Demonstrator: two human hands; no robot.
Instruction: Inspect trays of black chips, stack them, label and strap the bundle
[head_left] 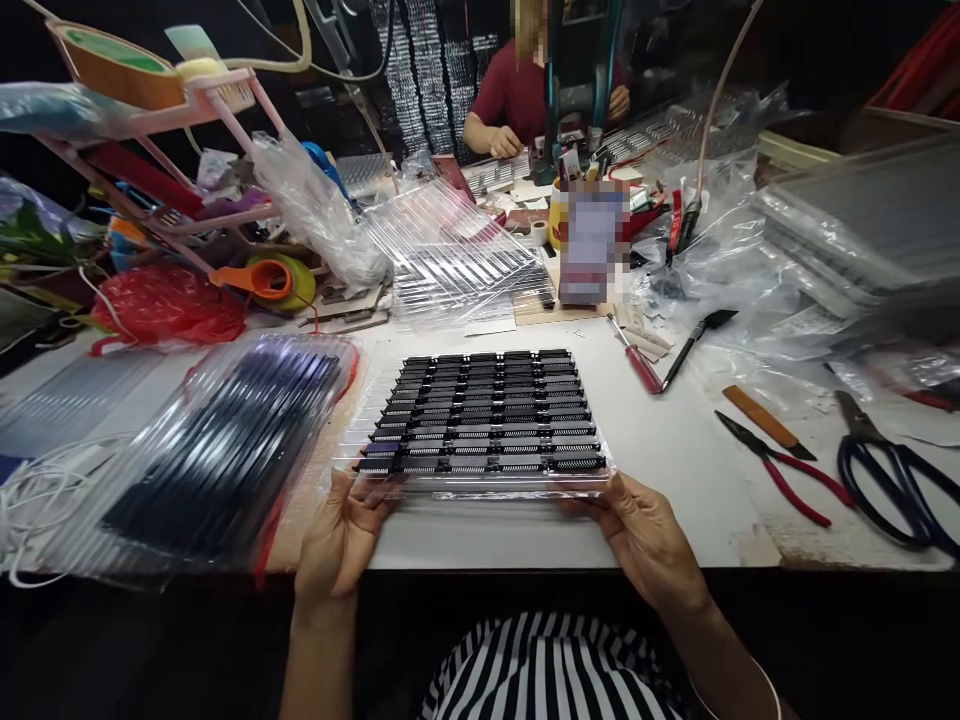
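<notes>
A clear plastic tray [480, 490] is held level over the white tabletop, near its front edge. Rows of small black parts with comb-like pins, resembling electronic connectors [480, 412], fill it. My left hand [349, 530] grips the tray's near left corner, thumb on top and fingers underneath. At the near right corner my right hand [645, 535] holds it the same way. The fingertips under the tray are partly hidden. To the left lies a stack of clear trays [225, 450] with long dark strips showing inside.
Right of the tray lie a red-handled screwdriver [636, 360], pliers [784, 465] and scissors [892, 480]. Behind stand clear empty trays [457, 260] and a phone [589, 245]. A pink rack [217, 110] rises at left. Across the table a person [517, 105] works with their hands.
</notes>
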